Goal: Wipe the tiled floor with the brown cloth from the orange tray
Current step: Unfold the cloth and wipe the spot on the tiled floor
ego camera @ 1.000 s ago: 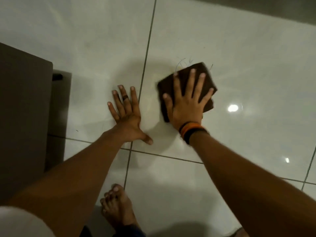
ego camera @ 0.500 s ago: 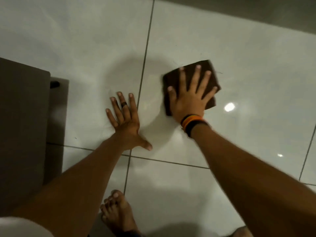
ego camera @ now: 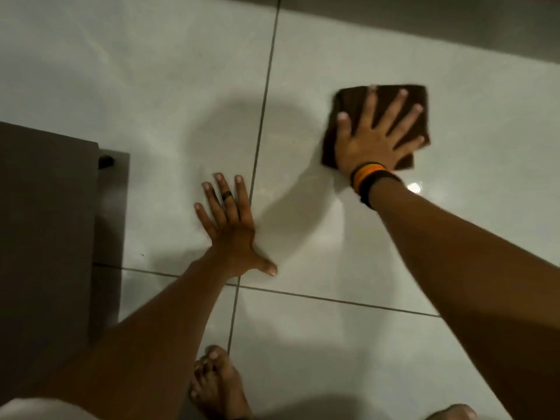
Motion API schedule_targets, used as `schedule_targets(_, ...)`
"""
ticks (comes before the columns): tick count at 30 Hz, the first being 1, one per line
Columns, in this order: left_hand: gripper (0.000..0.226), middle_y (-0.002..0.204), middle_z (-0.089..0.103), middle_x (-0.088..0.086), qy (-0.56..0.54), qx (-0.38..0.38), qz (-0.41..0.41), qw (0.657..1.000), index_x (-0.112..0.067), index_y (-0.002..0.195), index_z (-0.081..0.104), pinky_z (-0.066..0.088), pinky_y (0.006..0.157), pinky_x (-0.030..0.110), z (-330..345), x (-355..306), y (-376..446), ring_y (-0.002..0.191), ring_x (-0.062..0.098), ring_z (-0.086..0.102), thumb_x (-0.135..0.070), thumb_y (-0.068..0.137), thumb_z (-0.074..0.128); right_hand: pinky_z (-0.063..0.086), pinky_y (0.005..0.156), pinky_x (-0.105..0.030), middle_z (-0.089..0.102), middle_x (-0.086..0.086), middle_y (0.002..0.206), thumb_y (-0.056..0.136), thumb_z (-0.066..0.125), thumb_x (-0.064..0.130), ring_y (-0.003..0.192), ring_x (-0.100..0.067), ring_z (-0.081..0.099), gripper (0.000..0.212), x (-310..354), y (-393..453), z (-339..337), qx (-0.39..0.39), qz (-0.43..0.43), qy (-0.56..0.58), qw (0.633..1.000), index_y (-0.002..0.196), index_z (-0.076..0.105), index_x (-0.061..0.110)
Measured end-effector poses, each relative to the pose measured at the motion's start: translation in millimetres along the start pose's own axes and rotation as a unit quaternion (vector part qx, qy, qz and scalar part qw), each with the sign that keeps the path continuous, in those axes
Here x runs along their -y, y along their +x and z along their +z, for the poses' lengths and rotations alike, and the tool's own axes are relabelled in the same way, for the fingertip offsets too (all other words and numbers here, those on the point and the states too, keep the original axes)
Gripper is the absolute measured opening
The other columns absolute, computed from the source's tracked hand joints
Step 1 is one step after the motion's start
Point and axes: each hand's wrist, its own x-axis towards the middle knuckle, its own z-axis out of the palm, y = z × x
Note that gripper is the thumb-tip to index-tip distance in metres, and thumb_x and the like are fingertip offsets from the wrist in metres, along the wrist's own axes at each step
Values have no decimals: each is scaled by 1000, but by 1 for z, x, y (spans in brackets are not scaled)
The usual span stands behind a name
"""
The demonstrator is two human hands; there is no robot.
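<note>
Two hands down | right hand (ego camera: pixel 371 144) flat, fingers spread, pressing brown cloth (ego camera: pixel 351 98) onto tiled floor (ego camera: pixel 454 253) | left hand (ego camera: pixel 231 225) open, bracing, holding nothing | risk: glossy tile, braced palm may slip; folded cloth may bunch.

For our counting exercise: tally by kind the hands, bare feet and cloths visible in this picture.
Hands: 2, left hand and right hand
Bare feet: 2, and
Folded brown cloth: 1
Total: 5
</note>
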Motion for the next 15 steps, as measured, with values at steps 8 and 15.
schedule_targets(8,194,150,-58,18,-12,16,0,1000,-20,147,-47,-38,107,58,-4,-2,-5,138,39,-54,-75,18,87,13,108,-71,14,-10,165,98,39,60,151,-39,2,64,-78,-142,23,56,-389,-69,917,156,34,35)
schedule_targets(15,197,156,-49,20,-3,-2,-3,1000,-18,151,-42,-38,107,58,2,0,1,143,43,-45,-77,12,85,13,108,-73,12,-16,164,100,32,61,148,-46,7,65,-32,-54,9,-8,-97,-26,995,158,27,34)
